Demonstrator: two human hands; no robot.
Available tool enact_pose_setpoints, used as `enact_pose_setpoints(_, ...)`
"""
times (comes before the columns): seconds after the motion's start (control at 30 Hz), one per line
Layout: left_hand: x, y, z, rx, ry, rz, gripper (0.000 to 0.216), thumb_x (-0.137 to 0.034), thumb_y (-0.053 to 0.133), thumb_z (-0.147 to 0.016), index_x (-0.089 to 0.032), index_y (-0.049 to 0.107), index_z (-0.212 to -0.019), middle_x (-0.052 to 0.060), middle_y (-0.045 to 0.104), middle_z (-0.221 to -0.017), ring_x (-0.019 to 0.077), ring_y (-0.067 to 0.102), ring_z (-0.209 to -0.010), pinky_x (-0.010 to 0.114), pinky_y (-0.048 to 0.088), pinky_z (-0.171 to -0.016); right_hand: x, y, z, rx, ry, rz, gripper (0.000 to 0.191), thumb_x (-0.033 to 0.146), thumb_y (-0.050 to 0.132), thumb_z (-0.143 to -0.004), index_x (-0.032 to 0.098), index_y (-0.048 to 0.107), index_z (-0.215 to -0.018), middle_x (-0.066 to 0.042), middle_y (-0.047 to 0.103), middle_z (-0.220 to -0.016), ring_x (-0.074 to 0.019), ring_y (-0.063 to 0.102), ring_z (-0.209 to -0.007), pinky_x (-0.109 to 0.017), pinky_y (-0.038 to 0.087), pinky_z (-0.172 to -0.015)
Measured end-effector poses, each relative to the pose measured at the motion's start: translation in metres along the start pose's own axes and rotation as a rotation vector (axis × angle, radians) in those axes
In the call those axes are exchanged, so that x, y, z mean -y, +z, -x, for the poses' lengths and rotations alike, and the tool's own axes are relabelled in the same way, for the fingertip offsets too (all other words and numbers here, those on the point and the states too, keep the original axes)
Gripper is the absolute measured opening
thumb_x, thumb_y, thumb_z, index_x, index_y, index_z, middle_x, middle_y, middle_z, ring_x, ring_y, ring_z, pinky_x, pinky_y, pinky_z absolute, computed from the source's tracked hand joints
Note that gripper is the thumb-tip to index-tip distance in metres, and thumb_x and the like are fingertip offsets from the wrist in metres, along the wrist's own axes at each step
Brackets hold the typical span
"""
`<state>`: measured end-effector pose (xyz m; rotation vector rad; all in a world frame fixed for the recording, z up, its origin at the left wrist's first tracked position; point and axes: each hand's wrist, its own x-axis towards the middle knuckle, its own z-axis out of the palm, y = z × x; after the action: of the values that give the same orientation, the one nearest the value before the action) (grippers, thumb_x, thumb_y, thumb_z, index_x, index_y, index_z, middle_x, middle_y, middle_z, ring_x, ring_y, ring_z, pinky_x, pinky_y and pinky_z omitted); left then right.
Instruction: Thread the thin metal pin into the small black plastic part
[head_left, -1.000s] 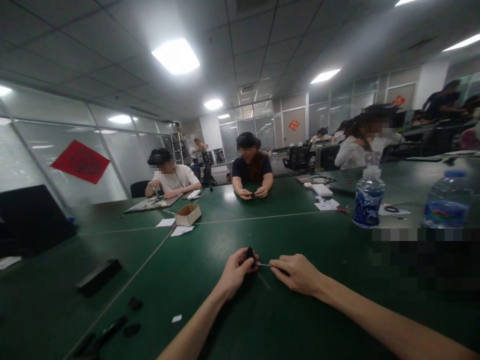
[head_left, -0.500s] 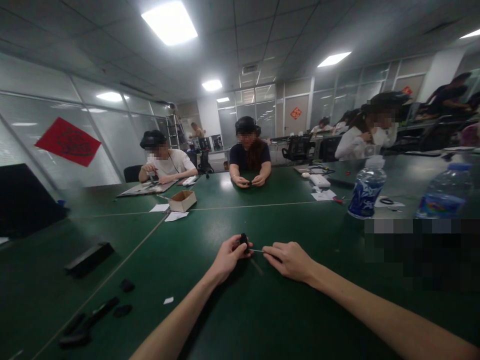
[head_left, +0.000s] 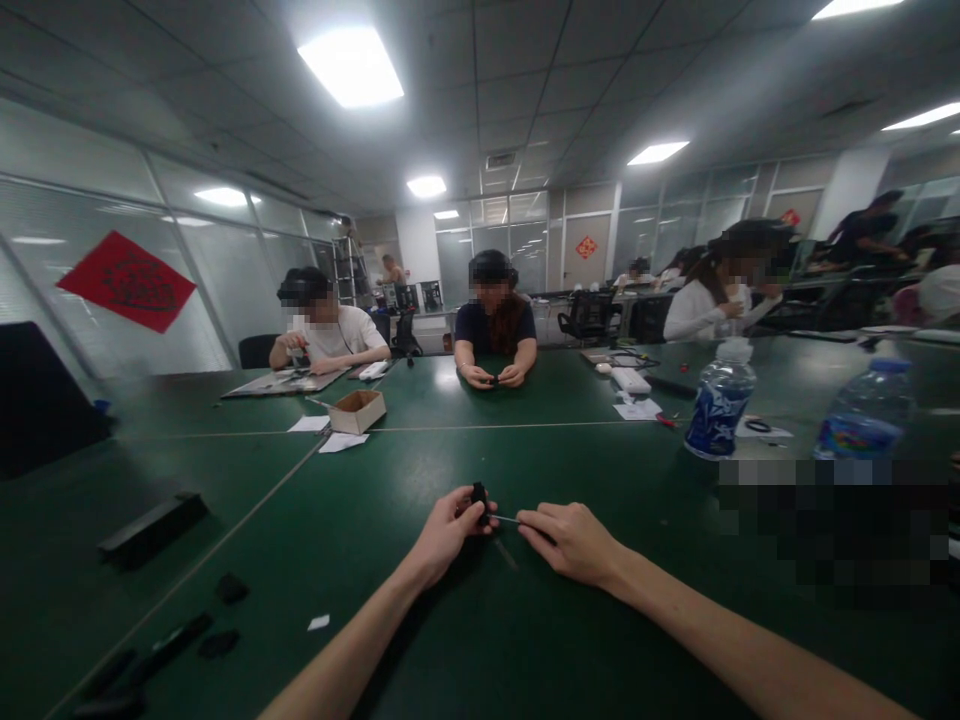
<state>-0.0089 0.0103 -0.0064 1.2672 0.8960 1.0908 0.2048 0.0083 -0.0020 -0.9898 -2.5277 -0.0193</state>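
My left hand (head_left: 444, 530) rests on the green table (head_left: 390, 600) and pinches a small black part (head_left: 478, 494) between thumb and fingers. My right hand (head_left: 571, 540) lies just to its right, fingers closed round a thin metal tool (head_left: 507, 519) whose tip points at the black part. What kind of tool it is I cannot make out.
Two water bottles (head_left: 718, 398) (head_left: 859, 420) stand at the right. A small cardboard box (head_left: 358, 409) and paper slips lie ahead left. A black bar (head_left: 152, 525) and small black pieces (head_left: 219, 642) lie at the left. Three people sit across the table.
Both hands stay together on the black part and tool. The view has shifted slightly as my head moved.
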Motion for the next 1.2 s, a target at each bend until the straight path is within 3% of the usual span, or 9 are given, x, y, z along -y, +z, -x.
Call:
enact_pose_setpoints(0.37, -0.002, 0.002, 0.002, -0.028, 0.020, 0.002, 0.042, -0.041, 0.070, -0.072, -0.010, 0.060, -0.099, 0.012, 0.062, -0.098, 0.0168, 0.059, -0.078, 0.032, 0.049, -0.076, -0.001, 0.001, 0.000, 0.016, -0.022, 0.012, 0.030, 0.030, 0.035, -0.094, 0.019, 0.062, -0.105, -0.004, 0.062, -0.079, -0.0114, 0.055, -0.063, -0.021, 0.037, -0.056)
enact_pose_setpoints(0.83, 0.005, -0.002, -0.002, -0.026, 0.016, 0.020, 0.039, -0.038, 0.068, -0.075, -0.010, 0.058, -0.101, 0.013, 0.062, -0.099, 0.0171, 0.060, -0.079, 0.027, 0.048, -0.069, 0.003, -0.002, -0.002, 0.026, 0.077, -0.014, 0.028, 0.032, 0.037, -0.093, 0.020, 0.062, -0.101, -0.004, 0.063, -0.082, -0.0127, 0.058, -0.068, -0.021, 0.042, -0.061)
enact_pose_setpoints(1.2, -0.006, 0.004, 0.003, -0.032, 0.028, -0.021, 0.040, -0.040, 0.070, -0.072, -0.010, 0.059, -0.097, 0.012, 0.062, -0.097, 0.0162, 0.059, -0.077, 0.027, 0.047, -0.070, 0.003, -0.002, -0.001, 0.038, 0.073, 0.009, 0.029, 0.033, 0.037, -0.094, 0.020, 0.059, -0.106, -0.004, 0.063, -0.084, -0.0131, 0.058, -0.068, -0.022, 0.041, -0.060)
